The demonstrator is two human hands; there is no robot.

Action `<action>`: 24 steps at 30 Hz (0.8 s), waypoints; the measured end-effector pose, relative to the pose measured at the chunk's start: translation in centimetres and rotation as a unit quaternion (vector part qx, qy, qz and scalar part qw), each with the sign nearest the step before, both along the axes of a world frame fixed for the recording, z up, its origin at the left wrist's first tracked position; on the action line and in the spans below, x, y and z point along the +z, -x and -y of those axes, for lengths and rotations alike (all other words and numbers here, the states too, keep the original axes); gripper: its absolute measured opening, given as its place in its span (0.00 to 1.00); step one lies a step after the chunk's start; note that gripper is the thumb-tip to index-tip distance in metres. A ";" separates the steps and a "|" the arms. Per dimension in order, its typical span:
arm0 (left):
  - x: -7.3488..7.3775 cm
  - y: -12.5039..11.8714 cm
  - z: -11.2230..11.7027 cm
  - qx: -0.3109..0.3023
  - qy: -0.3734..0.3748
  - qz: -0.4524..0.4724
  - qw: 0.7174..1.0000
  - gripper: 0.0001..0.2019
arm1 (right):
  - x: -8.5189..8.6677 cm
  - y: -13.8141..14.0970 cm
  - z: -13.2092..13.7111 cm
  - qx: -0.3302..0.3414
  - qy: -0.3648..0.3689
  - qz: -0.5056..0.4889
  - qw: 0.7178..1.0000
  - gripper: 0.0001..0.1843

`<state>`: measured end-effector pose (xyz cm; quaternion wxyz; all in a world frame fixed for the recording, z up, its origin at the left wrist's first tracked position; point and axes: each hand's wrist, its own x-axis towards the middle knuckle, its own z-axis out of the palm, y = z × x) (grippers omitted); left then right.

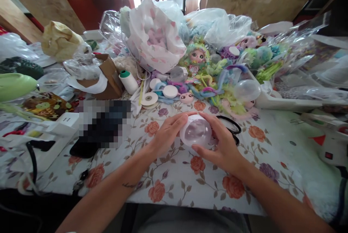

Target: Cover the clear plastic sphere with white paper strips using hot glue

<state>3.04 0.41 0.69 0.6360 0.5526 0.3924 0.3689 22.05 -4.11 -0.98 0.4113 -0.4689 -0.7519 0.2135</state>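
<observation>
Between my hands is a clear round plastic dome point(198, 133) with a white rim along its far side, held just above the flowered cloth. My left hand point(170, 128) presses against its left and far edge, fingers close together. Curled about the right side is my right hand point(224, 145), its thumb at the near edge and its fingers over the far rim. A black cord loop point(234, 128) lies right behind my right hand. Beyond the dome sit a small pink doll head point(186, 97), white round caps point(170, 91) and another clear dome point(247, 90).
Dolls point(198, 57), plastic bags and trimmings pile up across the back. At left are a phone point(102, 128), a power strip point(43, 149), a cardboard box point(108, 77) and a thread spool point(128, 82). A white glue gun point(330, 146) stands at right, below a white tray point(285, 102).
</observation>
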 end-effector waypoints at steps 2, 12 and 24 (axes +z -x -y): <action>-0.3 0.0 0.0 -0.013 0.024 0.012 1.000 0.22 | -0.4 0.0 -0.1 0.002 0.012 0.003 1.000 0.39; -1.3 -0.3 -0.1 -0.049 0.100 0.092 0.990 0.18 | -1.4 -0.3 -0.2 -0.020 0.006 0.002 1.000 0.39; -1.8 -0.3 -0.2 -0.039 0.093 0.121 0.988 0.18 | -1.1 -0.2 -0.7 0.001 -0.077 0.028 0.997 0.40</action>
